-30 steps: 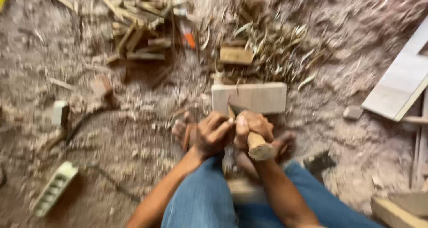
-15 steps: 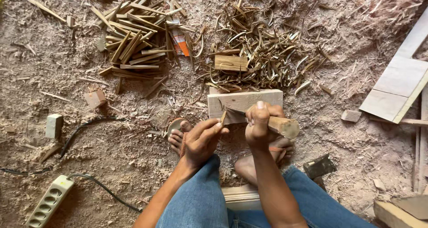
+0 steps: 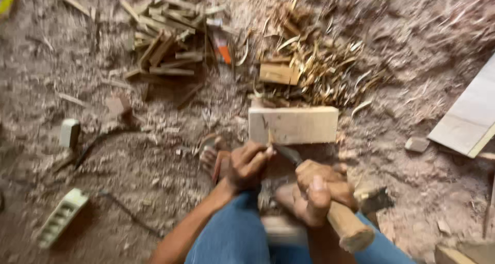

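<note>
R hand (image 3: 315, 194) grips wooden-handled blade (image 3: 340, 217); L hand (image 3: 248, 163) by wood block (image 3: 294, 124), maybe touching.

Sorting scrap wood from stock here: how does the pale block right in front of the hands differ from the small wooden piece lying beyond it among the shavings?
The pale block is clearly larger and lighter than the small wooden piece, which looks browner. The block lies square on open ground by the left hand; the small piece sits slightly tilted against the shavings. Both are rectangular cut wood lying flat.

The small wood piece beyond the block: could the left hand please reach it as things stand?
Probably not freely: the left hand is shut on a thin piece, and the block lies between it and the small wood piece.
</note>
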